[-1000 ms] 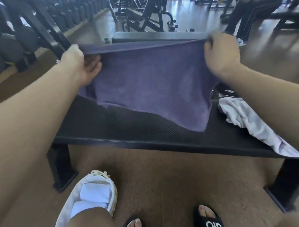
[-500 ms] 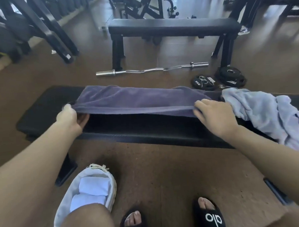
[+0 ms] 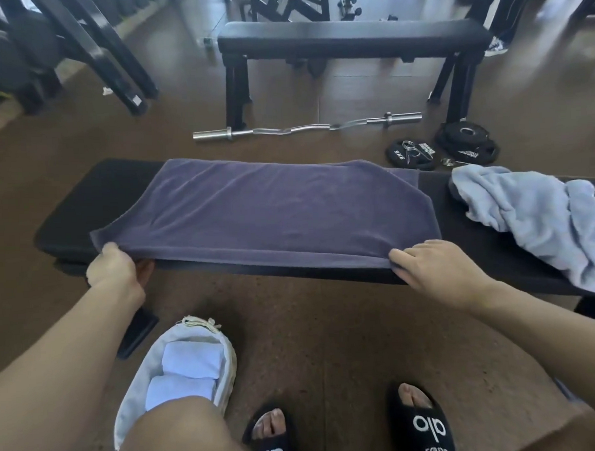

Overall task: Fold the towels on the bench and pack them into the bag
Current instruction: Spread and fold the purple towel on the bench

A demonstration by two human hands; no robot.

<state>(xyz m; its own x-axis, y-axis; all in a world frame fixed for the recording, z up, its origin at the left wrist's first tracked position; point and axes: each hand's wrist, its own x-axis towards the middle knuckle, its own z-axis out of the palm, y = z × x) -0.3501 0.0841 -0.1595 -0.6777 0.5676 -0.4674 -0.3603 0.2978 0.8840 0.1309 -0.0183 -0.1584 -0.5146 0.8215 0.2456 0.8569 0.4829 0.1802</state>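
A purple towel (image 3: 271, 209) lies folded in half and spread flat on the black bench (image 3: 68, 232). My left hand (image 3: 115, 269) pinches its near left corner at the bench's front edge. My right hand (image 3: 434, 270) grips the near right corner, fingers curled over the hem. A crumpled light blue towel (image 3: 534, 215) lies on the bench's right part. On the floor by my left knee sits an open white bag (image 3: 223, 351) holding two folded white towels (image 3: 189, 363).
A second black bench (image 3: 349, 39) stands beyond. A curl bar (image 3: 305, 127) and weight plates (image 3: 466, 143) lie on the brown floor between the benches. A dumbbell rack (image 3: 87, 53) stands far left. My feet in black slides (image 3: 431, 427) stand near the bag.
The purple towel, first held up in the air, was lowered and laid flat over the bench. Both hands came down to the front edge and drew the near hem toward me.
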